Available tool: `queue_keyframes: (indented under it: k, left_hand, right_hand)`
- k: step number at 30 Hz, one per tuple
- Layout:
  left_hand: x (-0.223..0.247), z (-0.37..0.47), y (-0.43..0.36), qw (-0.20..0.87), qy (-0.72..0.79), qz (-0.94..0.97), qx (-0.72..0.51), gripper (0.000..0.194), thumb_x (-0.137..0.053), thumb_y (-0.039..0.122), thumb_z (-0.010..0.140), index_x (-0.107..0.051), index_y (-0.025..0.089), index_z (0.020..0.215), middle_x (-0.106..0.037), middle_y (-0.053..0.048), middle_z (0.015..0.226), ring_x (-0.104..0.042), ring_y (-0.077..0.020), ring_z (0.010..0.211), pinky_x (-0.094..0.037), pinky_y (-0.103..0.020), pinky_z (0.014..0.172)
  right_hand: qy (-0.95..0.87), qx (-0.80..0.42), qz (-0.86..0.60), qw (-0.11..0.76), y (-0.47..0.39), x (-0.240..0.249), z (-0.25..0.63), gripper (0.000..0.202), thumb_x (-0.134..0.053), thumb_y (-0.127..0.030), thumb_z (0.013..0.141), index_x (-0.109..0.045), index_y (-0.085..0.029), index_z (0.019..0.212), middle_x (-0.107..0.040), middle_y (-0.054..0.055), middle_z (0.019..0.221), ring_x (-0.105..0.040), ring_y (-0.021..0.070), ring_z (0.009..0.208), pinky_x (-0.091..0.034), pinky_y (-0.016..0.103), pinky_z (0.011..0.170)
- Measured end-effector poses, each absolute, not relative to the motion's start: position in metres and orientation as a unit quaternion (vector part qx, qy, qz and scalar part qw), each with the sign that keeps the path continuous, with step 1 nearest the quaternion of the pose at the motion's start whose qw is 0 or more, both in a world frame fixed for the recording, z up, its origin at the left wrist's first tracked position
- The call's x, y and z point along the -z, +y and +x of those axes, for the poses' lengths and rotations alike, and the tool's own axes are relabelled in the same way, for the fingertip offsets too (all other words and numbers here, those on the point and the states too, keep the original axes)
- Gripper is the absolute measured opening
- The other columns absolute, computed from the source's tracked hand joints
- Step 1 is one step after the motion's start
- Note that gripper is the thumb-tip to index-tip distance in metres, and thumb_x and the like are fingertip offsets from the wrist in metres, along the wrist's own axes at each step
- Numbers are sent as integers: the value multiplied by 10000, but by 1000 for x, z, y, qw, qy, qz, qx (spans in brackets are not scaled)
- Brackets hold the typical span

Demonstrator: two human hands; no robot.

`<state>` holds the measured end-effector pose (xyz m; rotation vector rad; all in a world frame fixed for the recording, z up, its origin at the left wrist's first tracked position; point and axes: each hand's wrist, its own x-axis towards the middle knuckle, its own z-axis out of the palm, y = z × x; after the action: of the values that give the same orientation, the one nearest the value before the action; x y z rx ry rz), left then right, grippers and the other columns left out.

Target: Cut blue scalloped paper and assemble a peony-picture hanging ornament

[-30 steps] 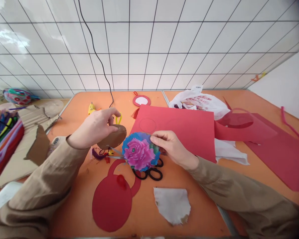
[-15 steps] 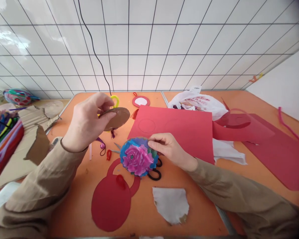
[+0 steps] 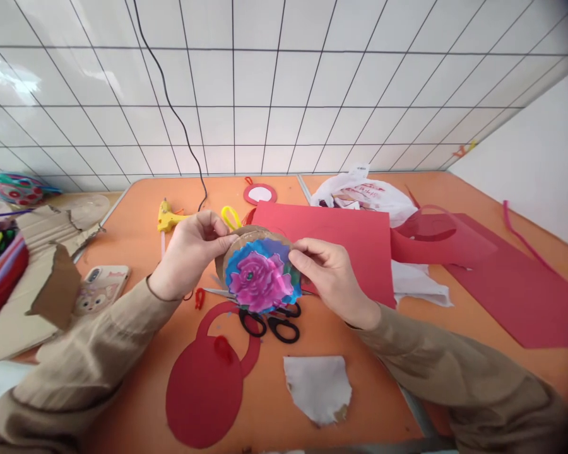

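Observation:
My left hand pinches a round cardboard disc by its upper left edge. A yellow loop sticks up behind that disc. Between the thumb and fingers of my right hand is the right edge of a flower cutout, a pink bloom on a blue ruffled ground. The cutout overlaps the disc's front and hides most of it. Below them lie black-handled scissors, their blades partly covered. A red paper circle and a red paper ring rest nearer me.
A yellow glue gun and a phone lie to the left, beside torn cardboard. Red sheets spread rightward, with a white plastic bag behind. A pale scrap lies in front. White tiles back the orange table.
My left hand has brought the cardboard disc down and right, behind the flower cutout. My right hand has raised the cutout slightly. The view has shifted, and the glue gun and phone now show.

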<state>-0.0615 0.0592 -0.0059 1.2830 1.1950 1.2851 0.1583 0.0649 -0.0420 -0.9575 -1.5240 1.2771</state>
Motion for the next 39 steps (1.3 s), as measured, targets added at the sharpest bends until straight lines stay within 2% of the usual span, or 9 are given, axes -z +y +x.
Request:
queue_keyframes:
  k: [7,13,15,18,20,24,29,32,39]
  left_hand:
    - [19,-55,58,526,446,480,-542,275,-809,249,671,-551,157,650,-581,20,602,-496,-73,511,-407,-197,480]
    - [20,-50,53,511,422,497,-560,265,-800,241,715,-558,151,655,-578,26,644,-493,-65,573,-417,-178,538]
    - [20,-49,51,510,418,497,-564,280,-812,257,716,-557,155,661,-569,33,633,-477,-62,561,-402,-173,524]
    - [19,-47,48,528,419,469,-570,296,-818,322,727,-571,164,686,-544,46,606,-451,-60,536,-386,-176,505]
    - [19,-44,46,558,420,432,-571,306,-807,405,734,-612,169,740,-562,37,635,-473,-75,554,-401,-193,516]
    - [22,-38,39,590,424,385,-569,378,-838,445,685,-710,158,894,-648,-15,773,-575,-135,715,-463,-242,634]
    - [33,-35,33,590,419,418,-549,301,-769,447,777,-746,148,806,-612,-10,709,-514,-123,694,-434,-255,679]
    - [34,-33,31,575,414,425,-563,271,-752,438,798,-765,173,853,-605,-3,709,-482,-124,687,-417,-259,673]
    - [31,-32,27,559,408,432,-578,231,-741,409,818,-771,212,934,-685,-22,829,-560,-163,818,-451,-286,780]
  right_hand:
    - [-685,-404,-385,468,69,44,160,170,-605,-300,879,-570,-189,754,-507,-28,634,-461,91,507,-378,234,456]
    - [-697,-360,-369,499,71,47,161,130,-605,-270,876,-577,-183,784,-592,45,936,-474,72,552,-403,245,482]
    - [-687,-383,-379,488,71,46,161,141,-602,-290,878,-577,-186,786,-610,36,850,-470,79,528,-402,246,469]
    - [-664,-405,-402,483,72,46,161,153,-613,-316,864,-582,-191,782,-547,-14,635,-456,96,494,-388,239,442]
    - [-650,-408,-410,493,73,45,161,155,-625,-318,847,-589,-190,768,-537,-20,606,-473,103,506,-402,235,448]
    - [-637,-398,-405,521,74,45,158,140,-638,-296,829,-595,-191,748,-594,3,671,-533,116,560,-453,239,490]
    - [-654,-362,-369,552,70,47,157,120,-623,-221,847,-590,-197,734,-614,10,745,-532,106,574,-462,236,509]
    - [-674,-331,-348,561,69,49,159,119,-616,-191,867,-594,-197,750,-626,19,826,-541,97,596,-461,228,517]
    - [-721,-241,-324,563,67,51,163,100,-612,-135,885,-588,-206,819,-648,42,967,-567,108,689,-462,239,570]
